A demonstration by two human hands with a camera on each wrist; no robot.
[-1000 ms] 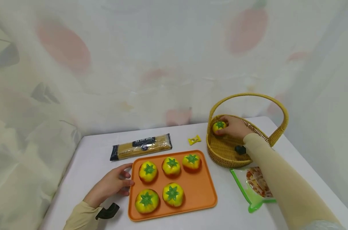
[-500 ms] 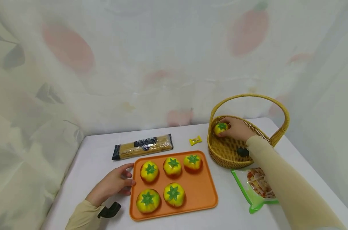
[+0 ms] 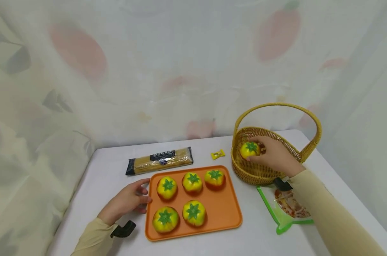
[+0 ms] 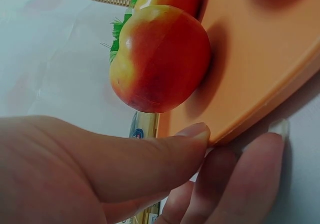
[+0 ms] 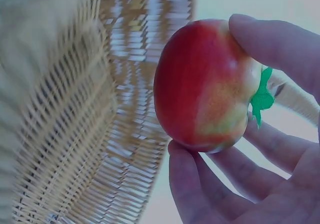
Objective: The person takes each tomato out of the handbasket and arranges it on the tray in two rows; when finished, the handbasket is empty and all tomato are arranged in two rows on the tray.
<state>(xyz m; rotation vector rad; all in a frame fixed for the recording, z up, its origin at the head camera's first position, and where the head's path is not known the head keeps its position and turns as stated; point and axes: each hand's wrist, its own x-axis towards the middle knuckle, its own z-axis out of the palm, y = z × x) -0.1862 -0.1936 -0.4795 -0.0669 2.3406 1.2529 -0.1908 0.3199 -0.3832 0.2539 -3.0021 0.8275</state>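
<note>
My right hand [image 3: 274,153] grips a yellow-and-red toy tomato [image 3: 250,150] with a green star-shaped top, between thumb and fingertips. It is above the floor of the wicker basket [image 3: 244,175], below the arched handle. In the right wrist view the tomato's red underside [image 5: 192,89] faces the basket's woven wall. My left hand [image 3: 126,201] pinches the left rim of an orange tray [image 3: 223,209], thumb on top and fingers at the outer edge. Several similar tomatoes [image 3: 193,213] sit on that tray in two rows; one tomato [image 4: 162,59] is close to the thumb in the left wrist view.
A pack of spaghetti [image 3: 161,161] lies behind the tray. To its right is a small yellow wrapped candy [image 3: 217,154]. A green-edged food bag [image 3: 289,204] lies in front of the basket, partly under my right forearm. A fabric backdrop [image 3: 180,71] stands behind the table.
My right hand has lifted the tomato from the back left of the basket, bringing it up and slightly right, nearer to me. The left hand stays at the tray's rim.
</note>
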